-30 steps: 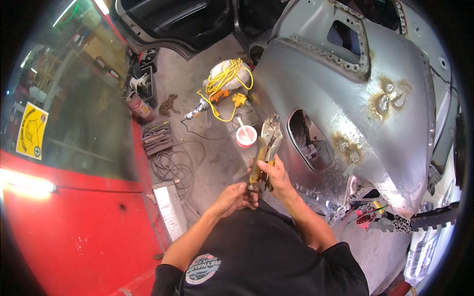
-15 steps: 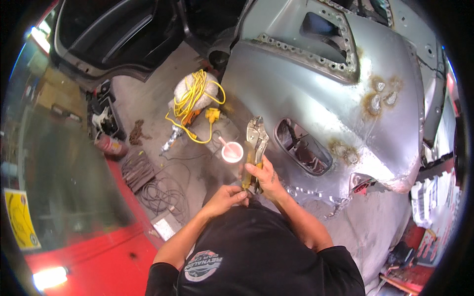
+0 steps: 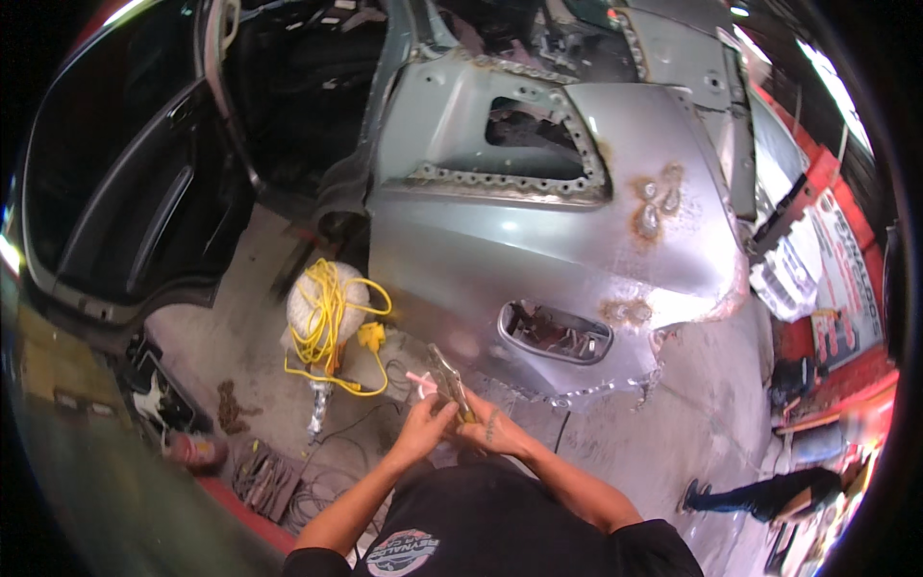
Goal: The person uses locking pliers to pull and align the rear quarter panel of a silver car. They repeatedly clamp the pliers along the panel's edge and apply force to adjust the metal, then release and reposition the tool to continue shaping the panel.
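Upright in front of my torso is a pair of locking pliers point(image 3: 448, 377), worn metal with yellowish marks on its handles. My right hand point(image 3: 492, 429) is closed round the handles from the right. From the left, my left hand point(image 3: 423, 429) closes against the same handles, its thumb along them; the fingertips are partly hidden. Just beyond my left hand, a pink stick point(image 3: 418, 381) pokes out of a pale cup that my hand mostly covers. Ahead stands a grey metal car body panel point(image 3: 452, 250) with rusty weld spots and a lamp-shaped opening.
A yellow cord point(image 3: 327, 317) lies coiled on a pale round bundle at front left. An open black car door point(image 3: 125, 202) stands at far left. Dark cables point(image 3: 312, 490) and a reddish bottle point(image 3: 197, 450) lie on the floor. At right, another person point(image 3: 769, 492) is nearby.
My view has lifted and turned right, bringing another person into sight. The pliers are lower and tilted left. My left hand has moved up along the handles and now covers most of the cup.
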{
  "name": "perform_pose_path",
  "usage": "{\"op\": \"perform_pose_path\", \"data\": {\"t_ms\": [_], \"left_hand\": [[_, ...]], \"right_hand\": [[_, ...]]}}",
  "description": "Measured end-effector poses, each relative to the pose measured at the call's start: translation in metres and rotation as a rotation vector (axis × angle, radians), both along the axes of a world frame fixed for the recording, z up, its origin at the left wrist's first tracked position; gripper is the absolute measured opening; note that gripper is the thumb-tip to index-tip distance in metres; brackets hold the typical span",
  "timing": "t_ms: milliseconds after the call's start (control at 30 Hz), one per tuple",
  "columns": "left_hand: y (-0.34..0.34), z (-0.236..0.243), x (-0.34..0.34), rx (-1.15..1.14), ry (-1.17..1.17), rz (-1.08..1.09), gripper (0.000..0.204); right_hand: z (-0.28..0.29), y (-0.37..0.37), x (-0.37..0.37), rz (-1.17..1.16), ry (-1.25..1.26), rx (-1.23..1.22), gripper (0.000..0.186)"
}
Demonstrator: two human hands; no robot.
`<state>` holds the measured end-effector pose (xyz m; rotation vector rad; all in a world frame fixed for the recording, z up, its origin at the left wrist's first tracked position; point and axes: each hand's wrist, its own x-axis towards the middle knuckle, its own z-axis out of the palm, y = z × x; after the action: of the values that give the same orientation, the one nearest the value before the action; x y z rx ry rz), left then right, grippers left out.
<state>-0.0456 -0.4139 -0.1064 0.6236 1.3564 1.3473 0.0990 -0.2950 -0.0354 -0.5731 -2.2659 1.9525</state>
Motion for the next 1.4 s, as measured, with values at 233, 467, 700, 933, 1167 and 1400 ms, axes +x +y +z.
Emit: {"op": "perform_pose_path", "data": {"t_ms": [233,467,700,933,1167,1400], "left_hand": [[0.039,-0.014,0.001,0.132,0.19,-0.11,0.031],[0.078,0.057,-0.006,0.061,0.344,-0.229,0.029],[0.08,0.237,0.024,0.581,0.66,-0.307,0.035],[0.059,0.332,0.07,0.996,0.695,-0.582,0.022],[0.086,0.298,0.031,0.865,0.328,-0.285,0.022],[0.215,0.022,0.02,-0.076,-0.567,-0.25,0.066]], "right_hand": [[-0.022,0.018,0.04,-0.098,-0.095,0.05,0.093],[-0.017,0.054,0.06,-0.104,0.062,-0.164,0.097],[-0.016,0.054,0.093,-0.527,0.122,0.008,0.065],[-0.007,0.1,0.108,-0.768,0.224,-0.163,0.062],[0.09,0.17,0.084,-0.68,-0.062,0.693,0.042],[0.159,0.26,-0.026,-0.378,0.084,1.419,0.049]]}}
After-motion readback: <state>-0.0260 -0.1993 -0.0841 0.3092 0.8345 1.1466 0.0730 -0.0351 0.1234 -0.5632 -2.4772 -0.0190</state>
